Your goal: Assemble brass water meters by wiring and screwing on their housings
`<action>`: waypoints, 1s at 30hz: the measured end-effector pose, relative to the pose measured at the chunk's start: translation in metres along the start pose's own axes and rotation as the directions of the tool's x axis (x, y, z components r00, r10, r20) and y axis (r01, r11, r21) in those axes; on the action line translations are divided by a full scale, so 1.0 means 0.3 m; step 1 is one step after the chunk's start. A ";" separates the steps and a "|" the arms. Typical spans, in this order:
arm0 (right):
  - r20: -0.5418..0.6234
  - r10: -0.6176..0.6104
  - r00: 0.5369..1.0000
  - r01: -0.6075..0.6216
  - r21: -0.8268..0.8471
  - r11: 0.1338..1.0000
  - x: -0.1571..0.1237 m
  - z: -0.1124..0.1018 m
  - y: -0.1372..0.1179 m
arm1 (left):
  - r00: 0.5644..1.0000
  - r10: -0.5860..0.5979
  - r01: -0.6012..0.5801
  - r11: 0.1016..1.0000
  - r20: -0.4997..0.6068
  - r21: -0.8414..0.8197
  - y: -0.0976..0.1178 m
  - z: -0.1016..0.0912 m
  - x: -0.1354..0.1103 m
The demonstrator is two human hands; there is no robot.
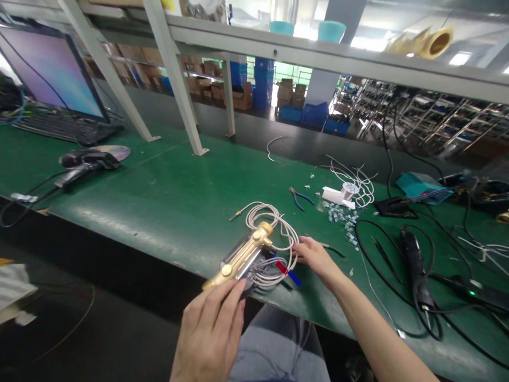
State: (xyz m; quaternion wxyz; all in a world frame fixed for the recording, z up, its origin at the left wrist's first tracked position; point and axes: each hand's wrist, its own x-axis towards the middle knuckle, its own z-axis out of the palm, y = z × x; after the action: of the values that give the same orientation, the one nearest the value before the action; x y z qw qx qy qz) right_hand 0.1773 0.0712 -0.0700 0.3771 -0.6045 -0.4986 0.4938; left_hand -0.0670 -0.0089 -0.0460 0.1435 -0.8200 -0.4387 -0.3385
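Note:
A long brass fitting [247, 253] lies slanted at the front edge of the green bench, with a shiny metal cylinder along its side. My left hand [212, 329] is closed over the fitting's near end, thumb tucked low. Coiled white cable [284, 228] loops beside the fitting, one tipped end reaching left. My right hand [316, 258] has its fingers curled at the right side of these loops, gripping the cable; the fingertips are partly hidden. Below the loops, a bundle of grey cable [267, 273] carries a red tag [281, 267] and a blue tag [294, 278].
Blue-handled pliers [301, 199], small clear connectors [341, 215] and a white spool [350, 190] lie beyond my right hand. A black corded tool [415, 265] and tangled cables are at right. A monitor [51, 69] and scanner [85, 164] stand left. Shelf posts [178, 85] rise behind.

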 end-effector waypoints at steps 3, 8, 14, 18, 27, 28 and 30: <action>-0.104 -0.043 0.994 0.027 -0.156 0.987 0.015 -0.020 0.015 | 1.000 -0.002 0.002 1.000 -0.006 0.016 0.003 0.048 0.092; -0.278 -0.094 0.956 -0.032 -0.416 0.909 -0.028 -0.105 0.062 | 0.990 -0.043 0.015 0.980 0.135 0.200 0.007 0.127 0.179; -0.447 -0.107 0.888 -0.241 -0.651 0.719 -0.100 -0.343 0.116 | 0.967 -0.073 -0.001 0.957 0.242 0.292 -0.038 0.176 0.194; -0.588 -0.096 0.803 -0.452 -0.707 0.545 -0.155 -0.554 0.148 | 0.970 -0.133 0.087 0.972 0.204 0.219 -0.061 0.216 0.208; -0.828 0.116 0.549 -0.821 -0.509 0.259 -0.158 -0.798 0.233 | 0.976 -0.167 0.153 0.982 0.140 0.106 -0.031 0.242 0.240; -0.829 0.127 0.544 -0.826 -0.503 0.254 -0.163 -0.810 0.234 | 0.983 -0.152 0.148 0.988 0.102 0.051 -0.021 0.230 0.233; -0.826 0.126 0.549 -0.822 -0.507 0.257 -0.187 -0.831 0.225 | 0.996 -0.089 0.091 0.993 0.025 -0.074 -0.006 0.201 0.205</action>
State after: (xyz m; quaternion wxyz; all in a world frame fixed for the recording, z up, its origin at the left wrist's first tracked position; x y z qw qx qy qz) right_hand 0.4346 0.0110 -0.0648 -0.0332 -0.9589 -0.2812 0.0179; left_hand -0.0188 0.0625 -0.0483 0.0927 -0.8078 -0.4637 -0.3519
